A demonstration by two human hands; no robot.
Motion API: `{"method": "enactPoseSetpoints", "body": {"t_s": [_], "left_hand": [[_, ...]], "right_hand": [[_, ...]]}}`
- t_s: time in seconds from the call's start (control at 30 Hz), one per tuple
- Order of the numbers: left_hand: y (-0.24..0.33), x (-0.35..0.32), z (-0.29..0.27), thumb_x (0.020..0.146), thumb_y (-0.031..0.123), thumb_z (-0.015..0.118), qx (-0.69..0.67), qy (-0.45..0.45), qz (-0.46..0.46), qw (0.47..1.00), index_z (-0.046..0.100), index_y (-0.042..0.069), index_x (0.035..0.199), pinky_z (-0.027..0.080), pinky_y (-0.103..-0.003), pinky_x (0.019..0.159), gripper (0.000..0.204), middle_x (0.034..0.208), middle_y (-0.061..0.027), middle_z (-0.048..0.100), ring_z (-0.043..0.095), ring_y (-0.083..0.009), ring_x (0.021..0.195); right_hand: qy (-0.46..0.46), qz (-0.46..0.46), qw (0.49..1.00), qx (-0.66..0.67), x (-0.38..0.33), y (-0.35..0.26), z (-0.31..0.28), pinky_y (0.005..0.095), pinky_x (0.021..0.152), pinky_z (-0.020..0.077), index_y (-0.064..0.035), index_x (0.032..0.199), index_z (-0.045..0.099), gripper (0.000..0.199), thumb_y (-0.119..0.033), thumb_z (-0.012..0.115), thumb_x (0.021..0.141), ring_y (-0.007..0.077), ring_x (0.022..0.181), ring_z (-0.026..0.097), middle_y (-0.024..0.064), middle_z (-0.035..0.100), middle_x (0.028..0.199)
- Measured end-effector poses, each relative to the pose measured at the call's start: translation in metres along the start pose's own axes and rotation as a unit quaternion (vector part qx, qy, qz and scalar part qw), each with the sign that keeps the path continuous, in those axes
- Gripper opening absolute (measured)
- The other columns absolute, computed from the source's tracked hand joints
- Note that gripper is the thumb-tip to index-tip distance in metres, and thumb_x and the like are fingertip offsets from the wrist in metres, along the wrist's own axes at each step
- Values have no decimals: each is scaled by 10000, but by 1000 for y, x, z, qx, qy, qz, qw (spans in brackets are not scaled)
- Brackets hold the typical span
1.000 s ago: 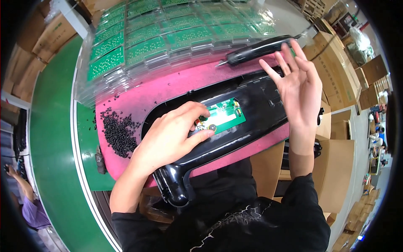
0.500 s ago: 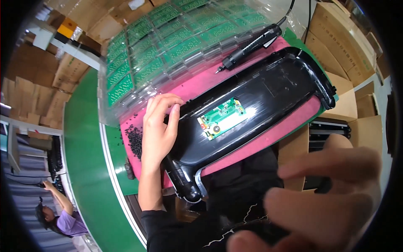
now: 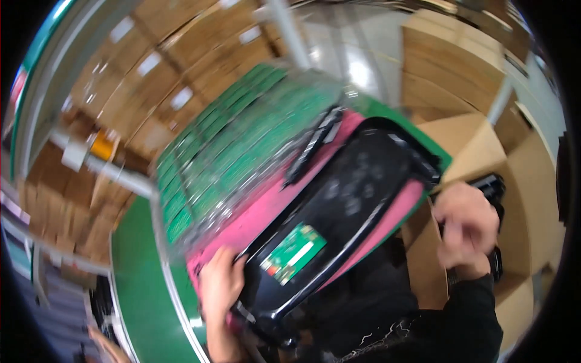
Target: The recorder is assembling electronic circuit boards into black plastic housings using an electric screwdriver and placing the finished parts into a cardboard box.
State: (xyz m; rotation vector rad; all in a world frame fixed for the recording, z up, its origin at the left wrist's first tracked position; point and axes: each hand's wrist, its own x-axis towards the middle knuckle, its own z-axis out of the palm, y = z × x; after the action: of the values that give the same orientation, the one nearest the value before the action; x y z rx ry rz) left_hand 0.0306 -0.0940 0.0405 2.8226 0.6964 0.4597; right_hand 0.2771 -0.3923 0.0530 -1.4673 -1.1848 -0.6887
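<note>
A large black plastic housing (image 3: 357, 199) lies tilted on a pink mat (image 3: 266, 212), with a small green circuit board (image 3: 293, 253) set in its near end. My left hand (image 3: 219, 290) rests on the housing's near left edge, fingers against it. My right hand (image 3: 463, 227) is off to the right over a cardboard box, closed around a black object (image 3: 493, 187) that is partly hidden. The picture is blurred by head motion.
Clear trays of several green circuit boards (image 3: 224, 151) lie behind the mat, with a black electric screwdriver (image 3: 311, 145) on them. A green conveyor surface (image 3: 139, 284) runs at left. Cardboard boxes (image 3: 514, 151) stand at right and in the background.
The view has swung and tilted. My left hand slid to the housing's near left edge. My right hand dropped away to the right and closed on a black object by the box.
</note>
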Motion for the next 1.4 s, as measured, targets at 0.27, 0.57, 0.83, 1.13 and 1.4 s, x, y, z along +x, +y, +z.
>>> {"method": "enactPoseSetpoints", "body": {"t_s": [0.27,0.57,0.83,1.13,1.4], "left_hand": [[-51,-99,-71,889,422,564,17,351,196,915,554,-33,1258,527,-428,908,587,1147,-210,639,646,-332,995],[-130,-38,-75,861,686,480,-66,299,359,882,480,12,1394,508,-447,951,859,1229,-227,602,627,-323,1042],[-114,-28,-50,876,539,499,-59,282,294,911,504,3,1345,514,-434,931,712,1202,-220,608,627,-309,1027],[-99,-33,-5,894,374,521,-69,273,193,940,531,-7,1290,520,-419,909,549,1171,-212,614,628,-293,1011],[-92,-26,5,910,227,541,-57,232,123,963,556,-16,1241,525,-405,890,411,1144,-205,620,628,-279,996]], "right_hand": [[343,428,790,-274,-234,191,-117,322,837,450,-32,1263,469,483,40,577,798,197,992,495,99,505,1108],[206,887,270,-312,-501,192,-84,484,1147,322,-49,1488,316,818,-305,692,807,384,1400,356,184,350,1525],[121,871,412,-237,-502,213,-87,465,1128,383,-33,1438,423,715,-359,615,831,411,1348,453,235,513,1419],[104,883,442,-121,-507,202,-69,399,1104,416,85,1452,369,864,-408,727,840,373,1292,540,259,534,1409],[49,863,501,-47,-545,203,-72,368,1076,435,89,1400,487,918,-545,756,793,334,1289,548,236,557,1396]]}}
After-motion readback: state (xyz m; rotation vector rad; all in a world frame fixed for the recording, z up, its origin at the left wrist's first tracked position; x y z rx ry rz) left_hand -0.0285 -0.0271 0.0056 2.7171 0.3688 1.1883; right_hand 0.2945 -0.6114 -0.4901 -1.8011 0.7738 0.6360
